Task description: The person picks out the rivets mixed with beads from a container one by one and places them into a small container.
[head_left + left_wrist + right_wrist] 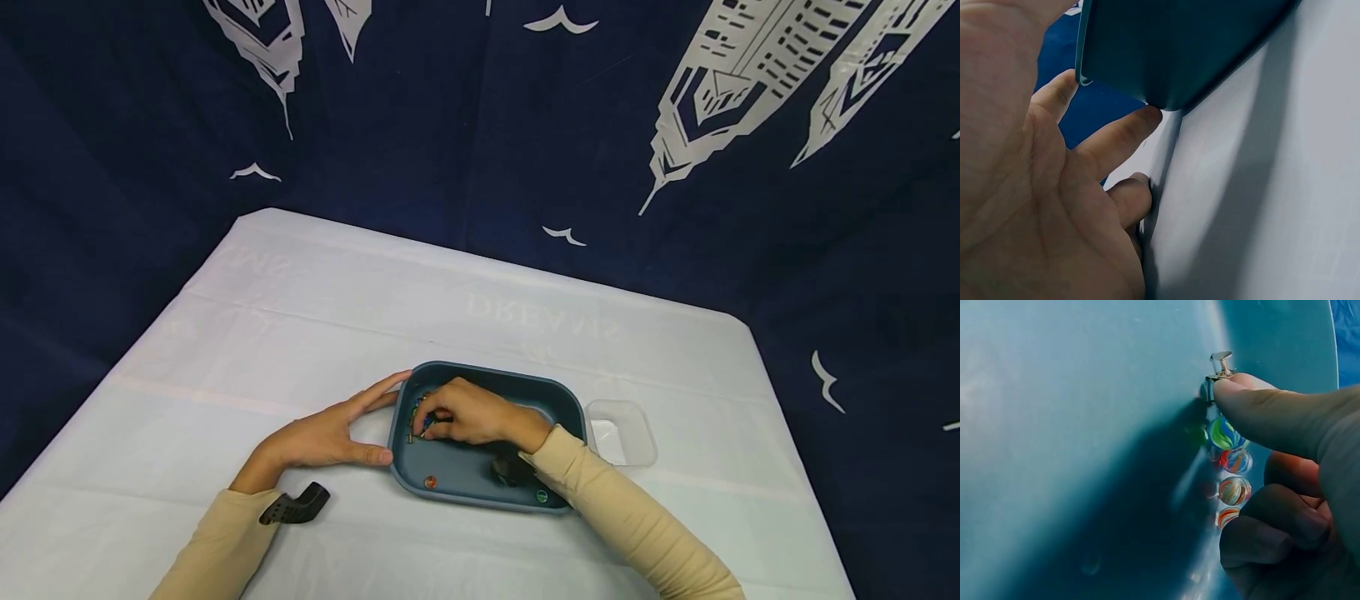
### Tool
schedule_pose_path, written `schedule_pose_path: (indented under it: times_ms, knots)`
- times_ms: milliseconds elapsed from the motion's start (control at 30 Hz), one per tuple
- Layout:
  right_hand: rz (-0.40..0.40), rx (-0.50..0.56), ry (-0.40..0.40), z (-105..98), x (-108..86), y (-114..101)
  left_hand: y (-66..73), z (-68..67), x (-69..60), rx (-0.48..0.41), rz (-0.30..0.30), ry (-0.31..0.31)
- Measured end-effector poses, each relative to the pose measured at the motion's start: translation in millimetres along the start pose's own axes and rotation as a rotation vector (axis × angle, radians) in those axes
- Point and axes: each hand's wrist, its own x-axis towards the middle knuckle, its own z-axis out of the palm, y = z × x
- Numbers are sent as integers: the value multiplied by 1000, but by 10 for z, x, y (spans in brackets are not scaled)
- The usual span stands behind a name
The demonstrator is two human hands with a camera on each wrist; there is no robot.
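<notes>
A blue-green tray (487,490) holds glass marbles (1235,490) in a row along its left wall. My right hand (468,412) reaches down inside the tray at that wall. Between its thumb and forefinger it seems to pinch a small metal piece with a round flat head (1221,357), beside the end of the row; part of the piece is hidden by the thumb. The other right fingers are curled. My left hand (326,437) is spread against the tray's left outer side, with fingertips (1150,114) touching or very close to it.
An orange marble (430,482) and a green marble (542,497) lie apart near the tray's front wall. A clear plastic box (637,433) stands at the tray's right on the white-covered table (337,292). Behind hangs a dark blue printed cloth (420,125).
</notes>
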Motion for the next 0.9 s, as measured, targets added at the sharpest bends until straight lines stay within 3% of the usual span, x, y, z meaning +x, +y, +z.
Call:
schedule_pose_path:
  times_ms: [500, 900]
  knots:
    - [19, -69, -44, 14, 1, -1, -13, 2, 3, 4, 13, 6]
    - [87, -152, -48, 34, -10, -73, -4, 2, 6, -4, 23, 4]
